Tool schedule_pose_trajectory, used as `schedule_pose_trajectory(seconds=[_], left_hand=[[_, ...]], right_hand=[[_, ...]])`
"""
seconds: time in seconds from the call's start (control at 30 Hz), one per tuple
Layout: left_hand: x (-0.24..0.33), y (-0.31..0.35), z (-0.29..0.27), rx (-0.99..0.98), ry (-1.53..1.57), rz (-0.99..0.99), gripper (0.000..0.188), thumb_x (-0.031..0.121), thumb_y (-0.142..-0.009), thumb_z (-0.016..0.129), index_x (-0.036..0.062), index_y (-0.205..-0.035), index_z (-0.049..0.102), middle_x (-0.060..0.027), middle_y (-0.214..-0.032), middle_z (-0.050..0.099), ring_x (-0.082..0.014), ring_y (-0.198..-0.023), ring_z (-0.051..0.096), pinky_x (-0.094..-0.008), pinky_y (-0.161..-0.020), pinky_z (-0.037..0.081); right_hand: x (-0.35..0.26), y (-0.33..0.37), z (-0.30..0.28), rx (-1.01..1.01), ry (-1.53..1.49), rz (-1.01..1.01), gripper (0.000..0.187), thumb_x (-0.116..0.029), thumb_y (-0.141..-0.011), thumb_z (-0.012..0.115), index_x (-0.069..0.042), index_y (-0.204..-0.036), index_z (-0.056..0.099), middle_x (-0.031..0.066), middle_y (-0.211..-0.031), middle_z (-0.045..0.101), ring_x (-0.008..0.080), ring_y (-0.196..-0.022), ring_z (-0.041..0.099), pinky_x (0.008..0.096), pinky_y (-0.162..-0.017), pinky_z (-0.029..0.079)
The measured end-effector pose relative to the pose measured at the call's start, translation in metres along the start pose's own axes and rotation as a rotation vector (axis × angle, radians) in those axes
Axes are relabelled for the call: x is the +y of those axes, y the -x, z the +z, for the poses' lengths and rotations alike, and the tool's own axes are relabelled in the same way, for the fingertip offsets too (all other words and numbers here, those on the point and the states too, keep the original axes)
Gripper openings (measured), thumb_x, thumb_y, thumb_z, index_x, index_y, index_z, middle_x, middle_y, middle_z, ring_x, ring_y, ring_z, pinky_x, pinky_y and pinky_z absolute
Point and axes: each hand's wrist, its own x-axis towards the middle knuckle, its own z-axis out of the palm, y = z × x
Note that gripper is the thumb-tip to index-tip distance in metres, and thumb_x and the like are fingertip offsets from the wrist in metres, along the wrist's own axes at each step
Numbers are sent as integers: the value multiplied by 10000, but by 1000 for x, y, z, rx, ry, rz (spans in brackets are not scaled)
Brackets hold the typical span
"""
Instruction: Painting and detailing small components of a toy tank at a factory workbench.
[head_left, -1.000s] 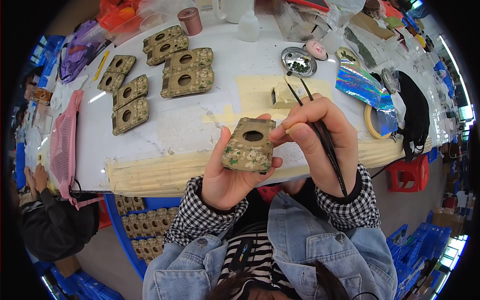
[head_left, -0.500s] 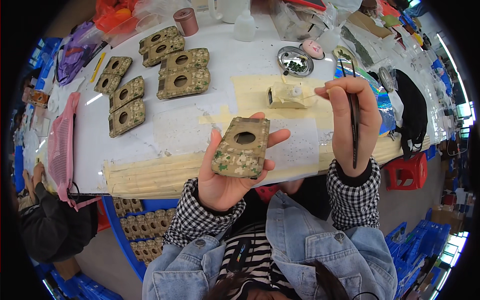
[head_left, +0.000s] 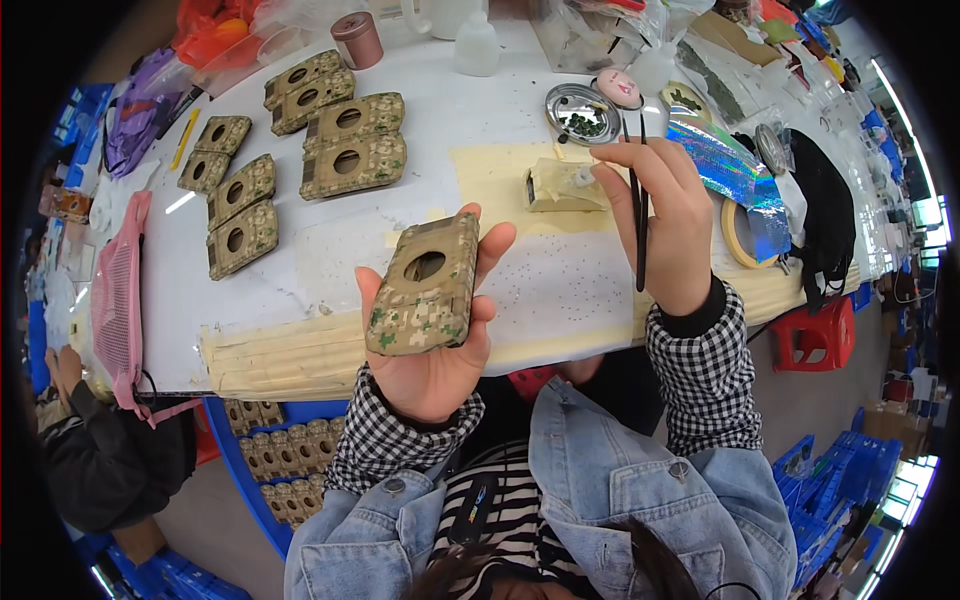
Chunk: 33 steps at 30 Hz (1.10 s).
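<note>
A camouflage-painted toy tank hull (head_left: 425,310) with a round hole in its top lies tilted in my left hand (head_left: 435,375), whose fingers close round its sides. My right hand (head_left: 670,215) holds black tweezers (head_left: 640,225), their tips pointing away from me. Its thumb and forefinger pinch together beside a small white round piece (head_left: 584,176) on a tape-covered block (head_left: 565,188). Whatever thin thing is between those fingertips is too small to make out now. Behind the block, small dark green parts sit in a round metal dish (head_left: 552,105).
Several more camouflage hulls (head_left: 350,165) stand in pairs at the left of the white table (head_left: 440,110). A pink mesh bag (head_left: 120,300) hangs over the left edge. Holographic sheeting (head_left: 735,175), a tape roll (head_left: 738,235) and a black bag (head_left: 825,210) lie at right. Below, a blue crate (head_left: 240,470) holds hulls.
The left hand has shifted left and tilted the hull. My right hand has moved left, bringing its fingertips close to the white piece on the block.
</note>
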Motion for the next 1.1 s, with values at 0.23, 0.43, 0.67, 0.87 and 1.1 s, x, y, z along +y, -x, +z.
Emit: schedule_pose_trajectory(seconds=[0.23,0.43,0.67,0.87,1.1], left_hand=[[1,0,-1,23,-87,-17,925,493,-873,537,59,-1440,-51,-165,-1475,186,-252,-1039,547,-321,-867,508],[1,2,-2,35,-127,-4,943,503,-864,546,60,-1440,-55,-181,-1463,205,-249,-1012,548,-319,-859,510],[1,1,-3,48,-144,2,958,500,-860,556,62,-1439,-69,-198,-1432,256,-250,-999,550,-323,-856,511],[1,2,-4,57,-139,-8,966,501,-854,565,75,-1442,-73,-199,-1394,315,-255,-984,556,-325,-834,519],[1,3,-5,61,-142,0,978,509,-850,566,74,-1440,-81,-204,-1366,345,-259,-964,562,-329,-814,528]], right_hand=[[-11,14,-33,-23,-363,240,434,-200,-879,586,21,-1230,459,146,-928,605,197,-867,575,303,-757,452],[-26,53,-31,-110,-589,604,291,-31,-827,642,36,-1090,538,144,-952,663,164,-885,640,256,-815,473],[-19,62,-21,-165,-765,717,162,-84,-876,603,37,-979,636,106,-909,652,138,-814,601,246,-746,468],[-18,63,-13,-138,-718,701,171,-103,-904,568,40,-969,637,96,-898,642,137,-827,593,243,-732,461],[-16,64,-9,-159,-651,647,154,-88,-890,580,37,-942,653,109,-875,632,158,-777,598,249,-693,460]])
